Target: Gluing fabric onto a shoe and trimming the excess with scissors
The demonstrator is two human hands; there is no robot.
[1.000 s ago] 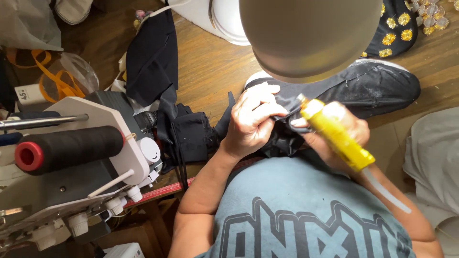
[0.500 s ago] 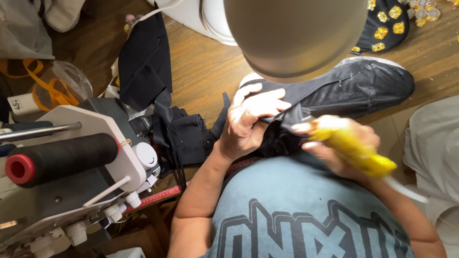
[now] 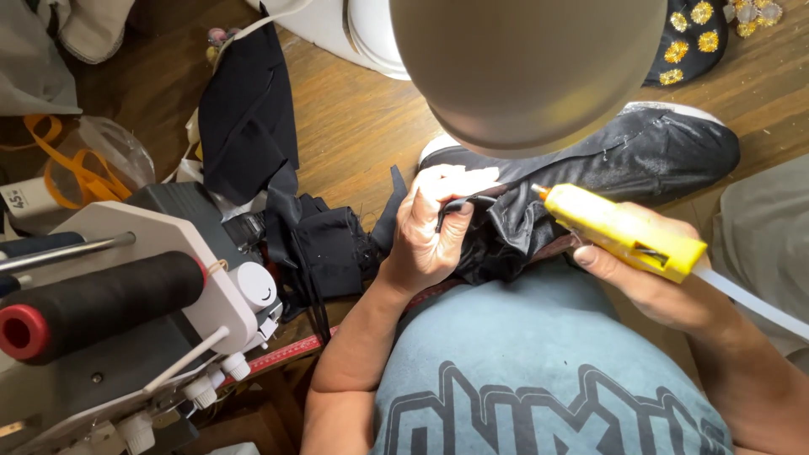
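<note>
The left hand (image 3: 434,232) pinches a black strap (image 3: 463,205) on the black shoe (image 3: 649,156) — the right hand (image 3: 653,282) grips a yellow glue gun (image 3: 619,229), nozzle just beside the strap.

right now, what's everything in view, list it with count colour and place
glue gun: one, yellow, right of centre, in the right hand
glue stick: one, translucent white, sticking out the back of the glue gun
shoe: one, black with a white sole edge, on the wooden floor at centre right
black fabric: one bunched piece, against the shoe, pinched by the left hand
dark cloth pile: several pieces, black, upper left to centre
thread spool: one, black with a red end, lower left on the machine
sewing machine: one, white and grey, left
measuring tape: one, red, lower centre
embroidered cloth: one, black with gold flowers, top right
left hand: one, centre
right hand: one, right
</note>
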